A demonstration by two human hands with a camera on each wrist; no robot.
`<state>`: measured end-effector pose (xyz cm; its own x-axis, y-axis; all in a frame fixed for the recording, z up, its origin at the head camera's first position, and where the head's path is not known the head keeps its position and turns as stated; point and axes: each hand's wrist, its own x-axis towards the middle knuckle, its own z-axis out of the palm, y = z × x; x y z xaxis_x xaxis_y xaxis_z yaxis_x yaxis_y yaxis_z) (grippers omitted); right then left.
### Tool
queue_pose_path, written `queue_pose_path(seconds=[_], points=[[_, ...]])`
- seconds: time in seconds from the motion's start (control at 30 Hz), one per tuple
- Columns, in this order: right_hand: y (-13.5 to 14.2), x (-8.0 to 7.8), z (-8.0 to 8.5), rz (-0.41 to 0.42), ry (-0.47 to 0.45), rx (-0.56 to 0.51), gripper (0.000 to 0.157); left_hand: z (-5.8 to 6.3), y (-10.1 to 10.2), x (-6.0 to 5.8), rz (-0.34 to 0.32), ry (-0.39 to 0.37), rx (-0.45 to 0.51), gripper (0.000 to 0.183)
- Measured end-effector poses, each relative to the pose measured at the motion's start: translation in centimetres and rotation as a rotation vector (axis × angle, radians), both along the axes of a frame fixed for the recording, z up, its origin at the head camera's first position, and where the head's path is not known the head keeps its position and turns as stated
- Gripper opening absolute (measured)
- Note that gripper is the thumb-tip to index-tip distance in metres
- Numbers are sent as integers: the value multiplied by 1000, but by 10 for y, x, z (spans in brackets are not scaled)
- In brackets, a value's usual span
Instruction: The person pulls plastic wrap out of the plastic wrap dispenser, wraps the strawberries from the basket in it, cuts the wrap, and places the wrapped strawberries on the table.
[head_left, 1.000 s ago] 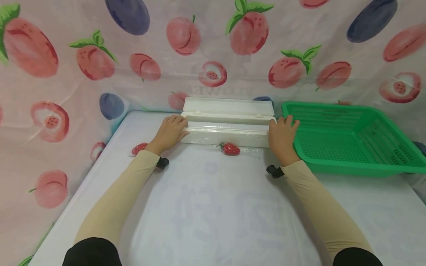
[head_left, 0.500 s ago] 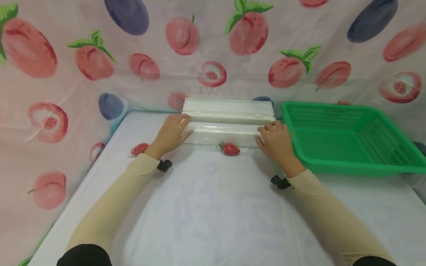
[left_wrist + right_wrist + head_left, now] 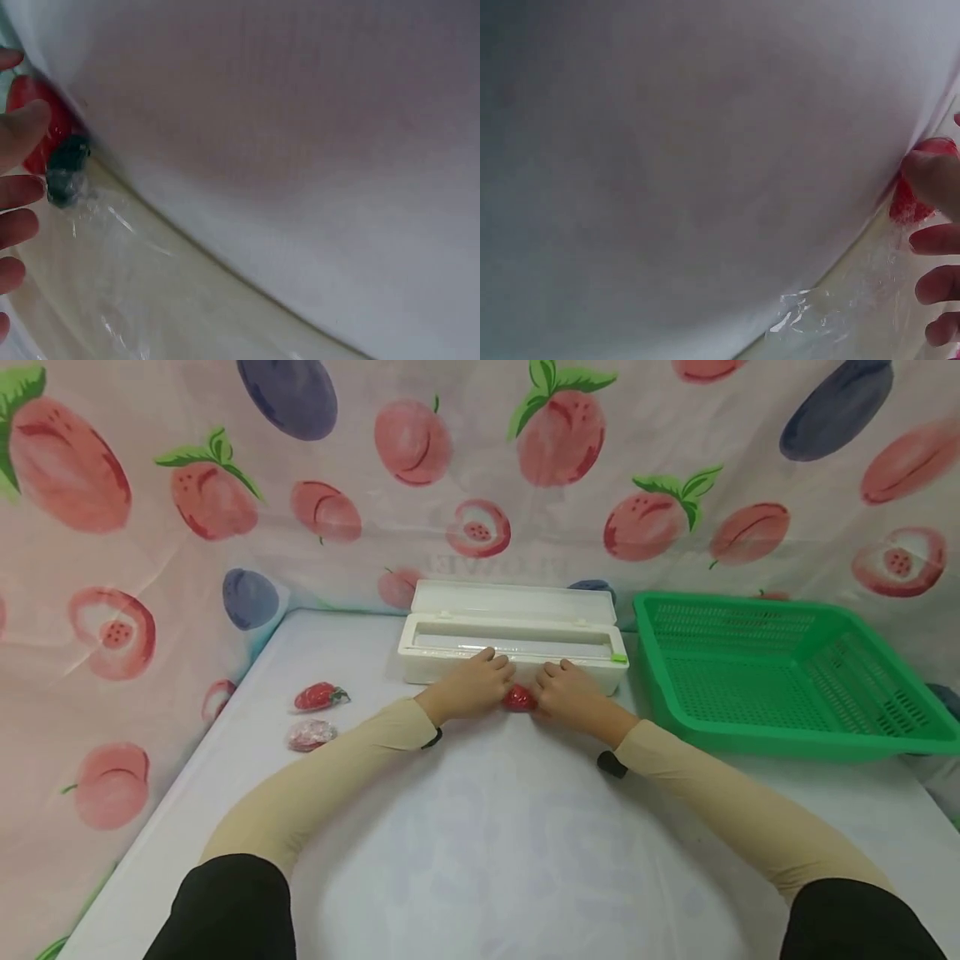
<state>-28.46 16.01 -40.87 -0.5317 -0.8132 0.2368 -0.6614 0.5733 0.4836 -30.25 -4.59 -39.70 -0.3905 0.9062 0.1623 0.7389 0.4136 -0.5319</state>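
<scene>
A red strawberry (image 3: 519, 697) lies against the front of a white cling film dispenser box (image 3: 420, 672), between my two hands. My left hand (image 3: 474, 685) holds it from the stem side, thumb on the red flesh beside the dark green cap in the left wrist view. From the other end my right hand (image 3: 576, 700) grips it, its thumb over the fruit in the right wrist view. Clear cling film (image 3: 124, 262) hangs down the box front below the fingers. The dispenser's lid (image 3: 513, 602) stands raised at the back, with the white roll (image 3: 510, 646) inside.
Left of my left hand lie another strawberry (image 3: 318, 696) and a film-wrapped reddish piece (image 3: 310, 735). A large green basket (image 3: 750, 737) stands right of the dispenser. A small bright green cutter slide (image 3: 618, 658) sits at the dispenser's right end. Fruit-printed cloth hangs behind.
Both hands have moved inward from the dispenser's two ends to the strawberry at its front middle. The green slide and the wrapped piece at left have come into sight.
</scene>
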Motion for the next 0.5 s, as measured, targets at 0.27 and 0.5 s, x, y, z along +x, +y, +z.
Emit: queue_pose_path(seconds=[0.27,0.5], points=[[-6,-1,-5,1,-39,5,18,-6,6,-1,38,-34,-13,20],[-6,19,-2,23,-42,32,12,-6,6,16,32,-81,25,27]])
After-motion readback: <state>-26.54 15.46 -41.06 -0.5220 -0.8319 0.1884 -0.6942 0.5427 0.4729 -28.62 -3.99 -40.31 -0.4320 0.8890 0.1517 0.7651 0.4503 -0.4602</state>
